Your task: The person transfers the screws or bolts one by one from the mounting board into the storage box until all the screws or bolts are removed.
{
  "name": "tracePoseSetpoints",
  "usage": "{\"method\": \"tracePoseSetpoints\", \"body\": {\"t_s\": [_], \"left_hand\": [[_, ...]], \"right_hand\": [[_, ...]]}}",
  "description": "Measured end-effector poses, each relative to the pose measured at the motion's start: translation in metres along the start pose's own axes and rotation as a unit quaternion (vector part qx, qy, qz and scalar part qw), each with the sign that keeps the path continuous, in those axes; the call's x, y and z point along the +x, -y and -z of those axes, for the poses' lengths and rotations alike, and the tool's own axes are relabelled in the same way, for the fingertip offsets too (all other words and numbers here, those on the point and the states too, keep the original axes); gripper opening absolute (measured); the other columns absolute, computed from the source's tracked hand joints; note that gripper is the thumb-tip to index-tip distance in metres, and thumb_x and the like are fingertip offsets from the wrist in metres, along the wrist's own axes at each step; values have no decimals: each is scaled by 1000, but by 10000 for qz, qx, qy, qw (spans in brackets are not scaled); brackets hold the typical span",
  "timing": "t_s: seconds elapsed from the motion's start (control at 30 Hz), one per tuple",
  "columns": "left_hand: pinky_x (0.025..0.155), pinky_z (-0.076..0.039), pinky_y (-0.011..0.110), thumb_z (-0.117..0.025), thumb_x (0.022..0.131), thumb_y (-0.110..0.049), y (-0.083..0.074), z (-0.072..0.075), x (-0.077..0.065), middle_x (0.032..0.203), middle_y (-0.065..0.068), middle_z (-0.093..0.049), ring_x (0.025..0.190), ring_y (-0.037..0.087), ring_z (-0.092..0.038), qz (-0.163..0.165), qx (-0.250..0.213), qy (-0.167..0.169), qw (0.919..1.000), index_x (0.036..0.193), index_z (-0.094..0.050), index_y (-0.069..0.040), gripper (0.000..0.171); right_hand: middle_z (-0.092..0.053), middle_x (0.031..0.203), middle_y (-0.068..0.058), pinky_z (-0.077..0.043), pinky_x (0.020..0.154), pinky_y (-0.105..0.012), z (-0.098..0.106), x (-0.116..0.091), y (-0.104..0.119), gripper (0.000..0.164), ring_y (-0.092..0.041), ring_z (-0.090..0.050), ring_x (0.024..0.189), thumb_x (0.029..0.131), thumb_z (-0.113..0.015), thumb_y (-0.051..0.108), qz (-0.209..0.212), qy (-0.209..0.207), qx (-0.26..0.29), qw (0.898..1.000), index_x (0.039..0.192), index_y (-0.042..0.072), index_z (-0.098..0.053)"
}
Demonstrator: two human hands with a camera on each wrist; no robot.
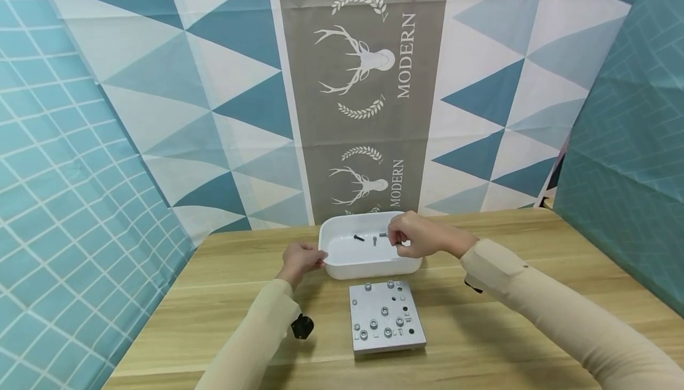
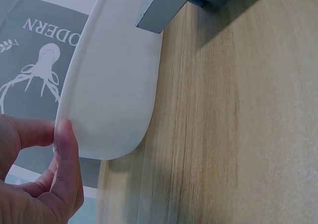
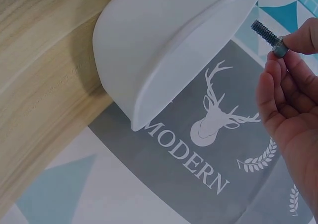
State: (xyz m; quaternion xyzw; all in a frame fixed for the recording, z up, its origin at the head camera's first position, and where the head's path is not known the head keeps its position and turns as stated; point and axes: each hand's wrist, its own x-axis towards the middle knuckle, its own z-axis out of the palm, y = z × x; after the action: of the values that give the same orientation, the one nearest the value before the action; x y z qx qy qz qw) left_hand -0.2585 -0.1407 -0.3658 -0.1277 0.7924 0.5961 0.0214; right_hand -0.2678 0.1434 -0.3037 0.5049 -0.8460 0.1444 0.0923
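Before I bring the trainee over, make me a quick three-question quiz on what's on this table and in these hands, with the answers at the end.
1. Multiple choice: seen from the head camera, is the metal block (A) inside, (B) nearer than, or (C) beyond the white tub?
2. True or false: the left hand pinches the metal block.
3. Fill in the blank: between thumb and fingers, the right hand holds a ____.

Key:
1. B, nearer than the tub.
2. False; it pinches the tub's rim.
3. Bolt.
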Motion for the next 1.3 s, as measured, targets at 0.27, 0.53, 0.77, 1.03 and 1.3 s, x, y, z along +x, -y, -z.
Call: {"method": "tracePoseSetpoints", "body": {"t_s": [0.27, 0.53, 0.77, 1.03, 1.3], "left_hand": [[62, -61, 20, -69, 83, -2, 0, 0, -1, 77, 6, -60, 56, 6, -61, 15, -10, -45, 10000, 98, -64, 8, 19], [61, -61, 19, -70, 83, -2, 2, 0, -1, 76, 6, -59, 55, 6, -61, 16, -55, -84, 9999, 97, -64, 8, 18], [63, -61, 20, -70, 83, -4, 1, 0, 0, 77, 6, -59, 55, 5, -61, 50, 38, -69, 10000, 96, -63, 6, 18], [58, -60, 17, -71, 81, -1, 1, 0, 0, 75, 6, -58, 53, 5, -60, 34, -85, -71, 9999, 95, -62, 8, 18], [59, -60, 18, -70, 82, -2, 0, 0, -1, 70, 3, -58, 54, 4, -59, 4, -65, -10, 10000, 92, -62, 7, 16]], "right_hand": [[-59, 68, -2, -42, 53, -12, 3, 9, -2, 6, -5, -47, 61, 72, -63, 0, -57, 56, -138, 9999, 75, 6, -63], [-58, 66, 0, -42, 52, -13, 5, 17, -8, 5, -4, -47, 59, 72, -63, 3, -164, 188, -192, 9995, 74, 7, -64], [-58, 66, -2, -42, 50, -13, 6, 21, -15, 6, -3, -45, 58, 69, -62, 2, 104, 36, -300, 9995, 73, 7, -63], [-60, 69, -3, -43, 53, -14, 10, 31, -12, 5, -8, -50, 60, 73, -65, 3, -269, 433, -228, 9984, 74, 8, -64], [-61, 69, -2, -42, 53, -13, 7, 43, -14, 3, -4, -47, 60, 73, -66, 4, -497, 639, -114, 9967, 74, 7, -65]]}}
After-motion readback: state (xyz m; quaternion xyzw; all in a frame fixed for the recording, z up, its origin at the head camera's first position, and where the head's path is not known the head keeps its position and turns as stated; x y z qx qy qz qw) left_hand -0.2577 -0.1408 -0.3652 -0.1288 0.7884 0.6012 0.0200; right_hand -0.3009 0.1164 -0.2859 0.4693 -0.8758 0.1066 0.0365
